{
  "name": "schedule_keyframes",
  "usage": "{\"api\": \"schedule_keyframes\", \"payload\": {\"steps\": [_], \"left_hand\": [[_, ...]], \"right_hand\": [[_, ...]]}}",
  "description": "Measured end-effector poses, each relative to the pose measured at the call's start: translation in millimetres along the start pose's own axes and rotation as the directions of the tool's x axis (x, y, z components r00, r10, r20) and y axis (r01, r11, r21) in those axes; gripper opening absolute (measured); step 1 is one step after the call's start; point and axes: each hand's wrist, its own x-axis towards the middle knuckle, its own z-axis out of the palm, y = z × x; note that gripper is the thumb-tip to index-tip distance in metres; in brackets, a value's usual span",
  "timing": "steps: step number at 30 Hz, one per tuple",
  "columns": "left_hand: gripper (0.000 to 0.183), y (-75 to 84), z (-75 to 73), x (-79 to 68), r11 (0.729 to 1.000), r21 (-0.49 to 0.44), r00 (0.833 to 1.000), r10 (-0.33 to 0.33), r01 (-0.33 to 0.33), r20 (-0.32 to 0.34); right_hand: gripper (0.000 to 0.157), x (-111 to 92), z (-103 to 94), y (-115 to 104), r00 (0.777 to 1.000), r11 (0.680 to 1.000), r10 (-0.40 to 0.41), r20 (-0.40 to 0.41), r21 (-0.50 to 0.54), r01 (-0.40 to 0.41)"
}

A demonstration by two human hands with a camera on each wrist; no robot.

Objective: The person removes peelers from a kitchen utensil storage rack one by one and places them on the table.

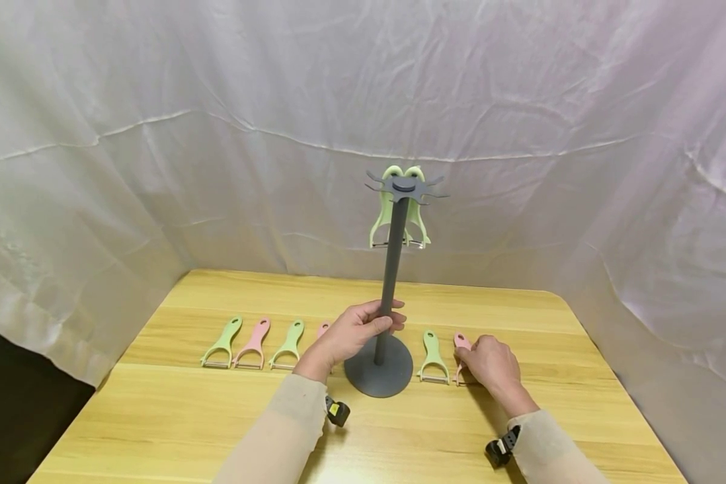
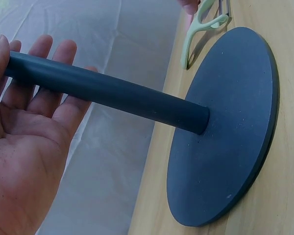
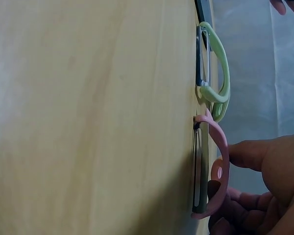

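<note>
A dark grey rack with a round base (image 1: 378, 378) stands upright on the table, and my left hand (image 1: 352, 334) holds its pole (image 1: 393, 269) low down. Thumb and fingers lie on opposite sides of the pole (image 2: 112, 93) in the left wrist view. At the rack's hooked top (image 1: 405, 186) two light green peelers (image 1: 415, 216) hang on the far side. My right hand (image 1: 493, 363) pinches a pink peeler (image 3: 226, 152) at the table, thumb on one side and fingers on the other. Just left of it lies a green peeler (image 1: 432, 356).
Left of the rack, green and pink peelers lie in a row on the wooden table (image 1: 218, 417): a green one (image 1: 226, 343), a pink one (image 1: 255, 343), another green one (image 1: 291, 344) and a pink one (image 1: 323, 328) partly behind my left arm. Pale curtains (image 1: 308, 81) surround the table.
</note>
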Motion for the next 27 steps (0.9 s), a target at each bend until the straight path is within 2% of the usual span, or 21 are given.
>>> {"api": "schedule_keyframes", "payload": {"steps": [20, 27], "left_hand": [[0.043, -1.1, 0.8, 1.0, 1.000, -0.013, 0.999, 0.029, -0.028, 0.015], [0.043, -1.1, 0.8, 1.3, 0.999, -0.028, 0.999, 0.028, -0.028, 0.016]], "right_hand": [[0.035, -0.2, -0.8, 3.4, 1.000, 1.000, 0.004, 0.014, 0.003, -0.004], [0.054, 2.4, -3.7, 4.0, 1.000, 1.000, 0.012, -0.001, -0.004, -0.012]]}}
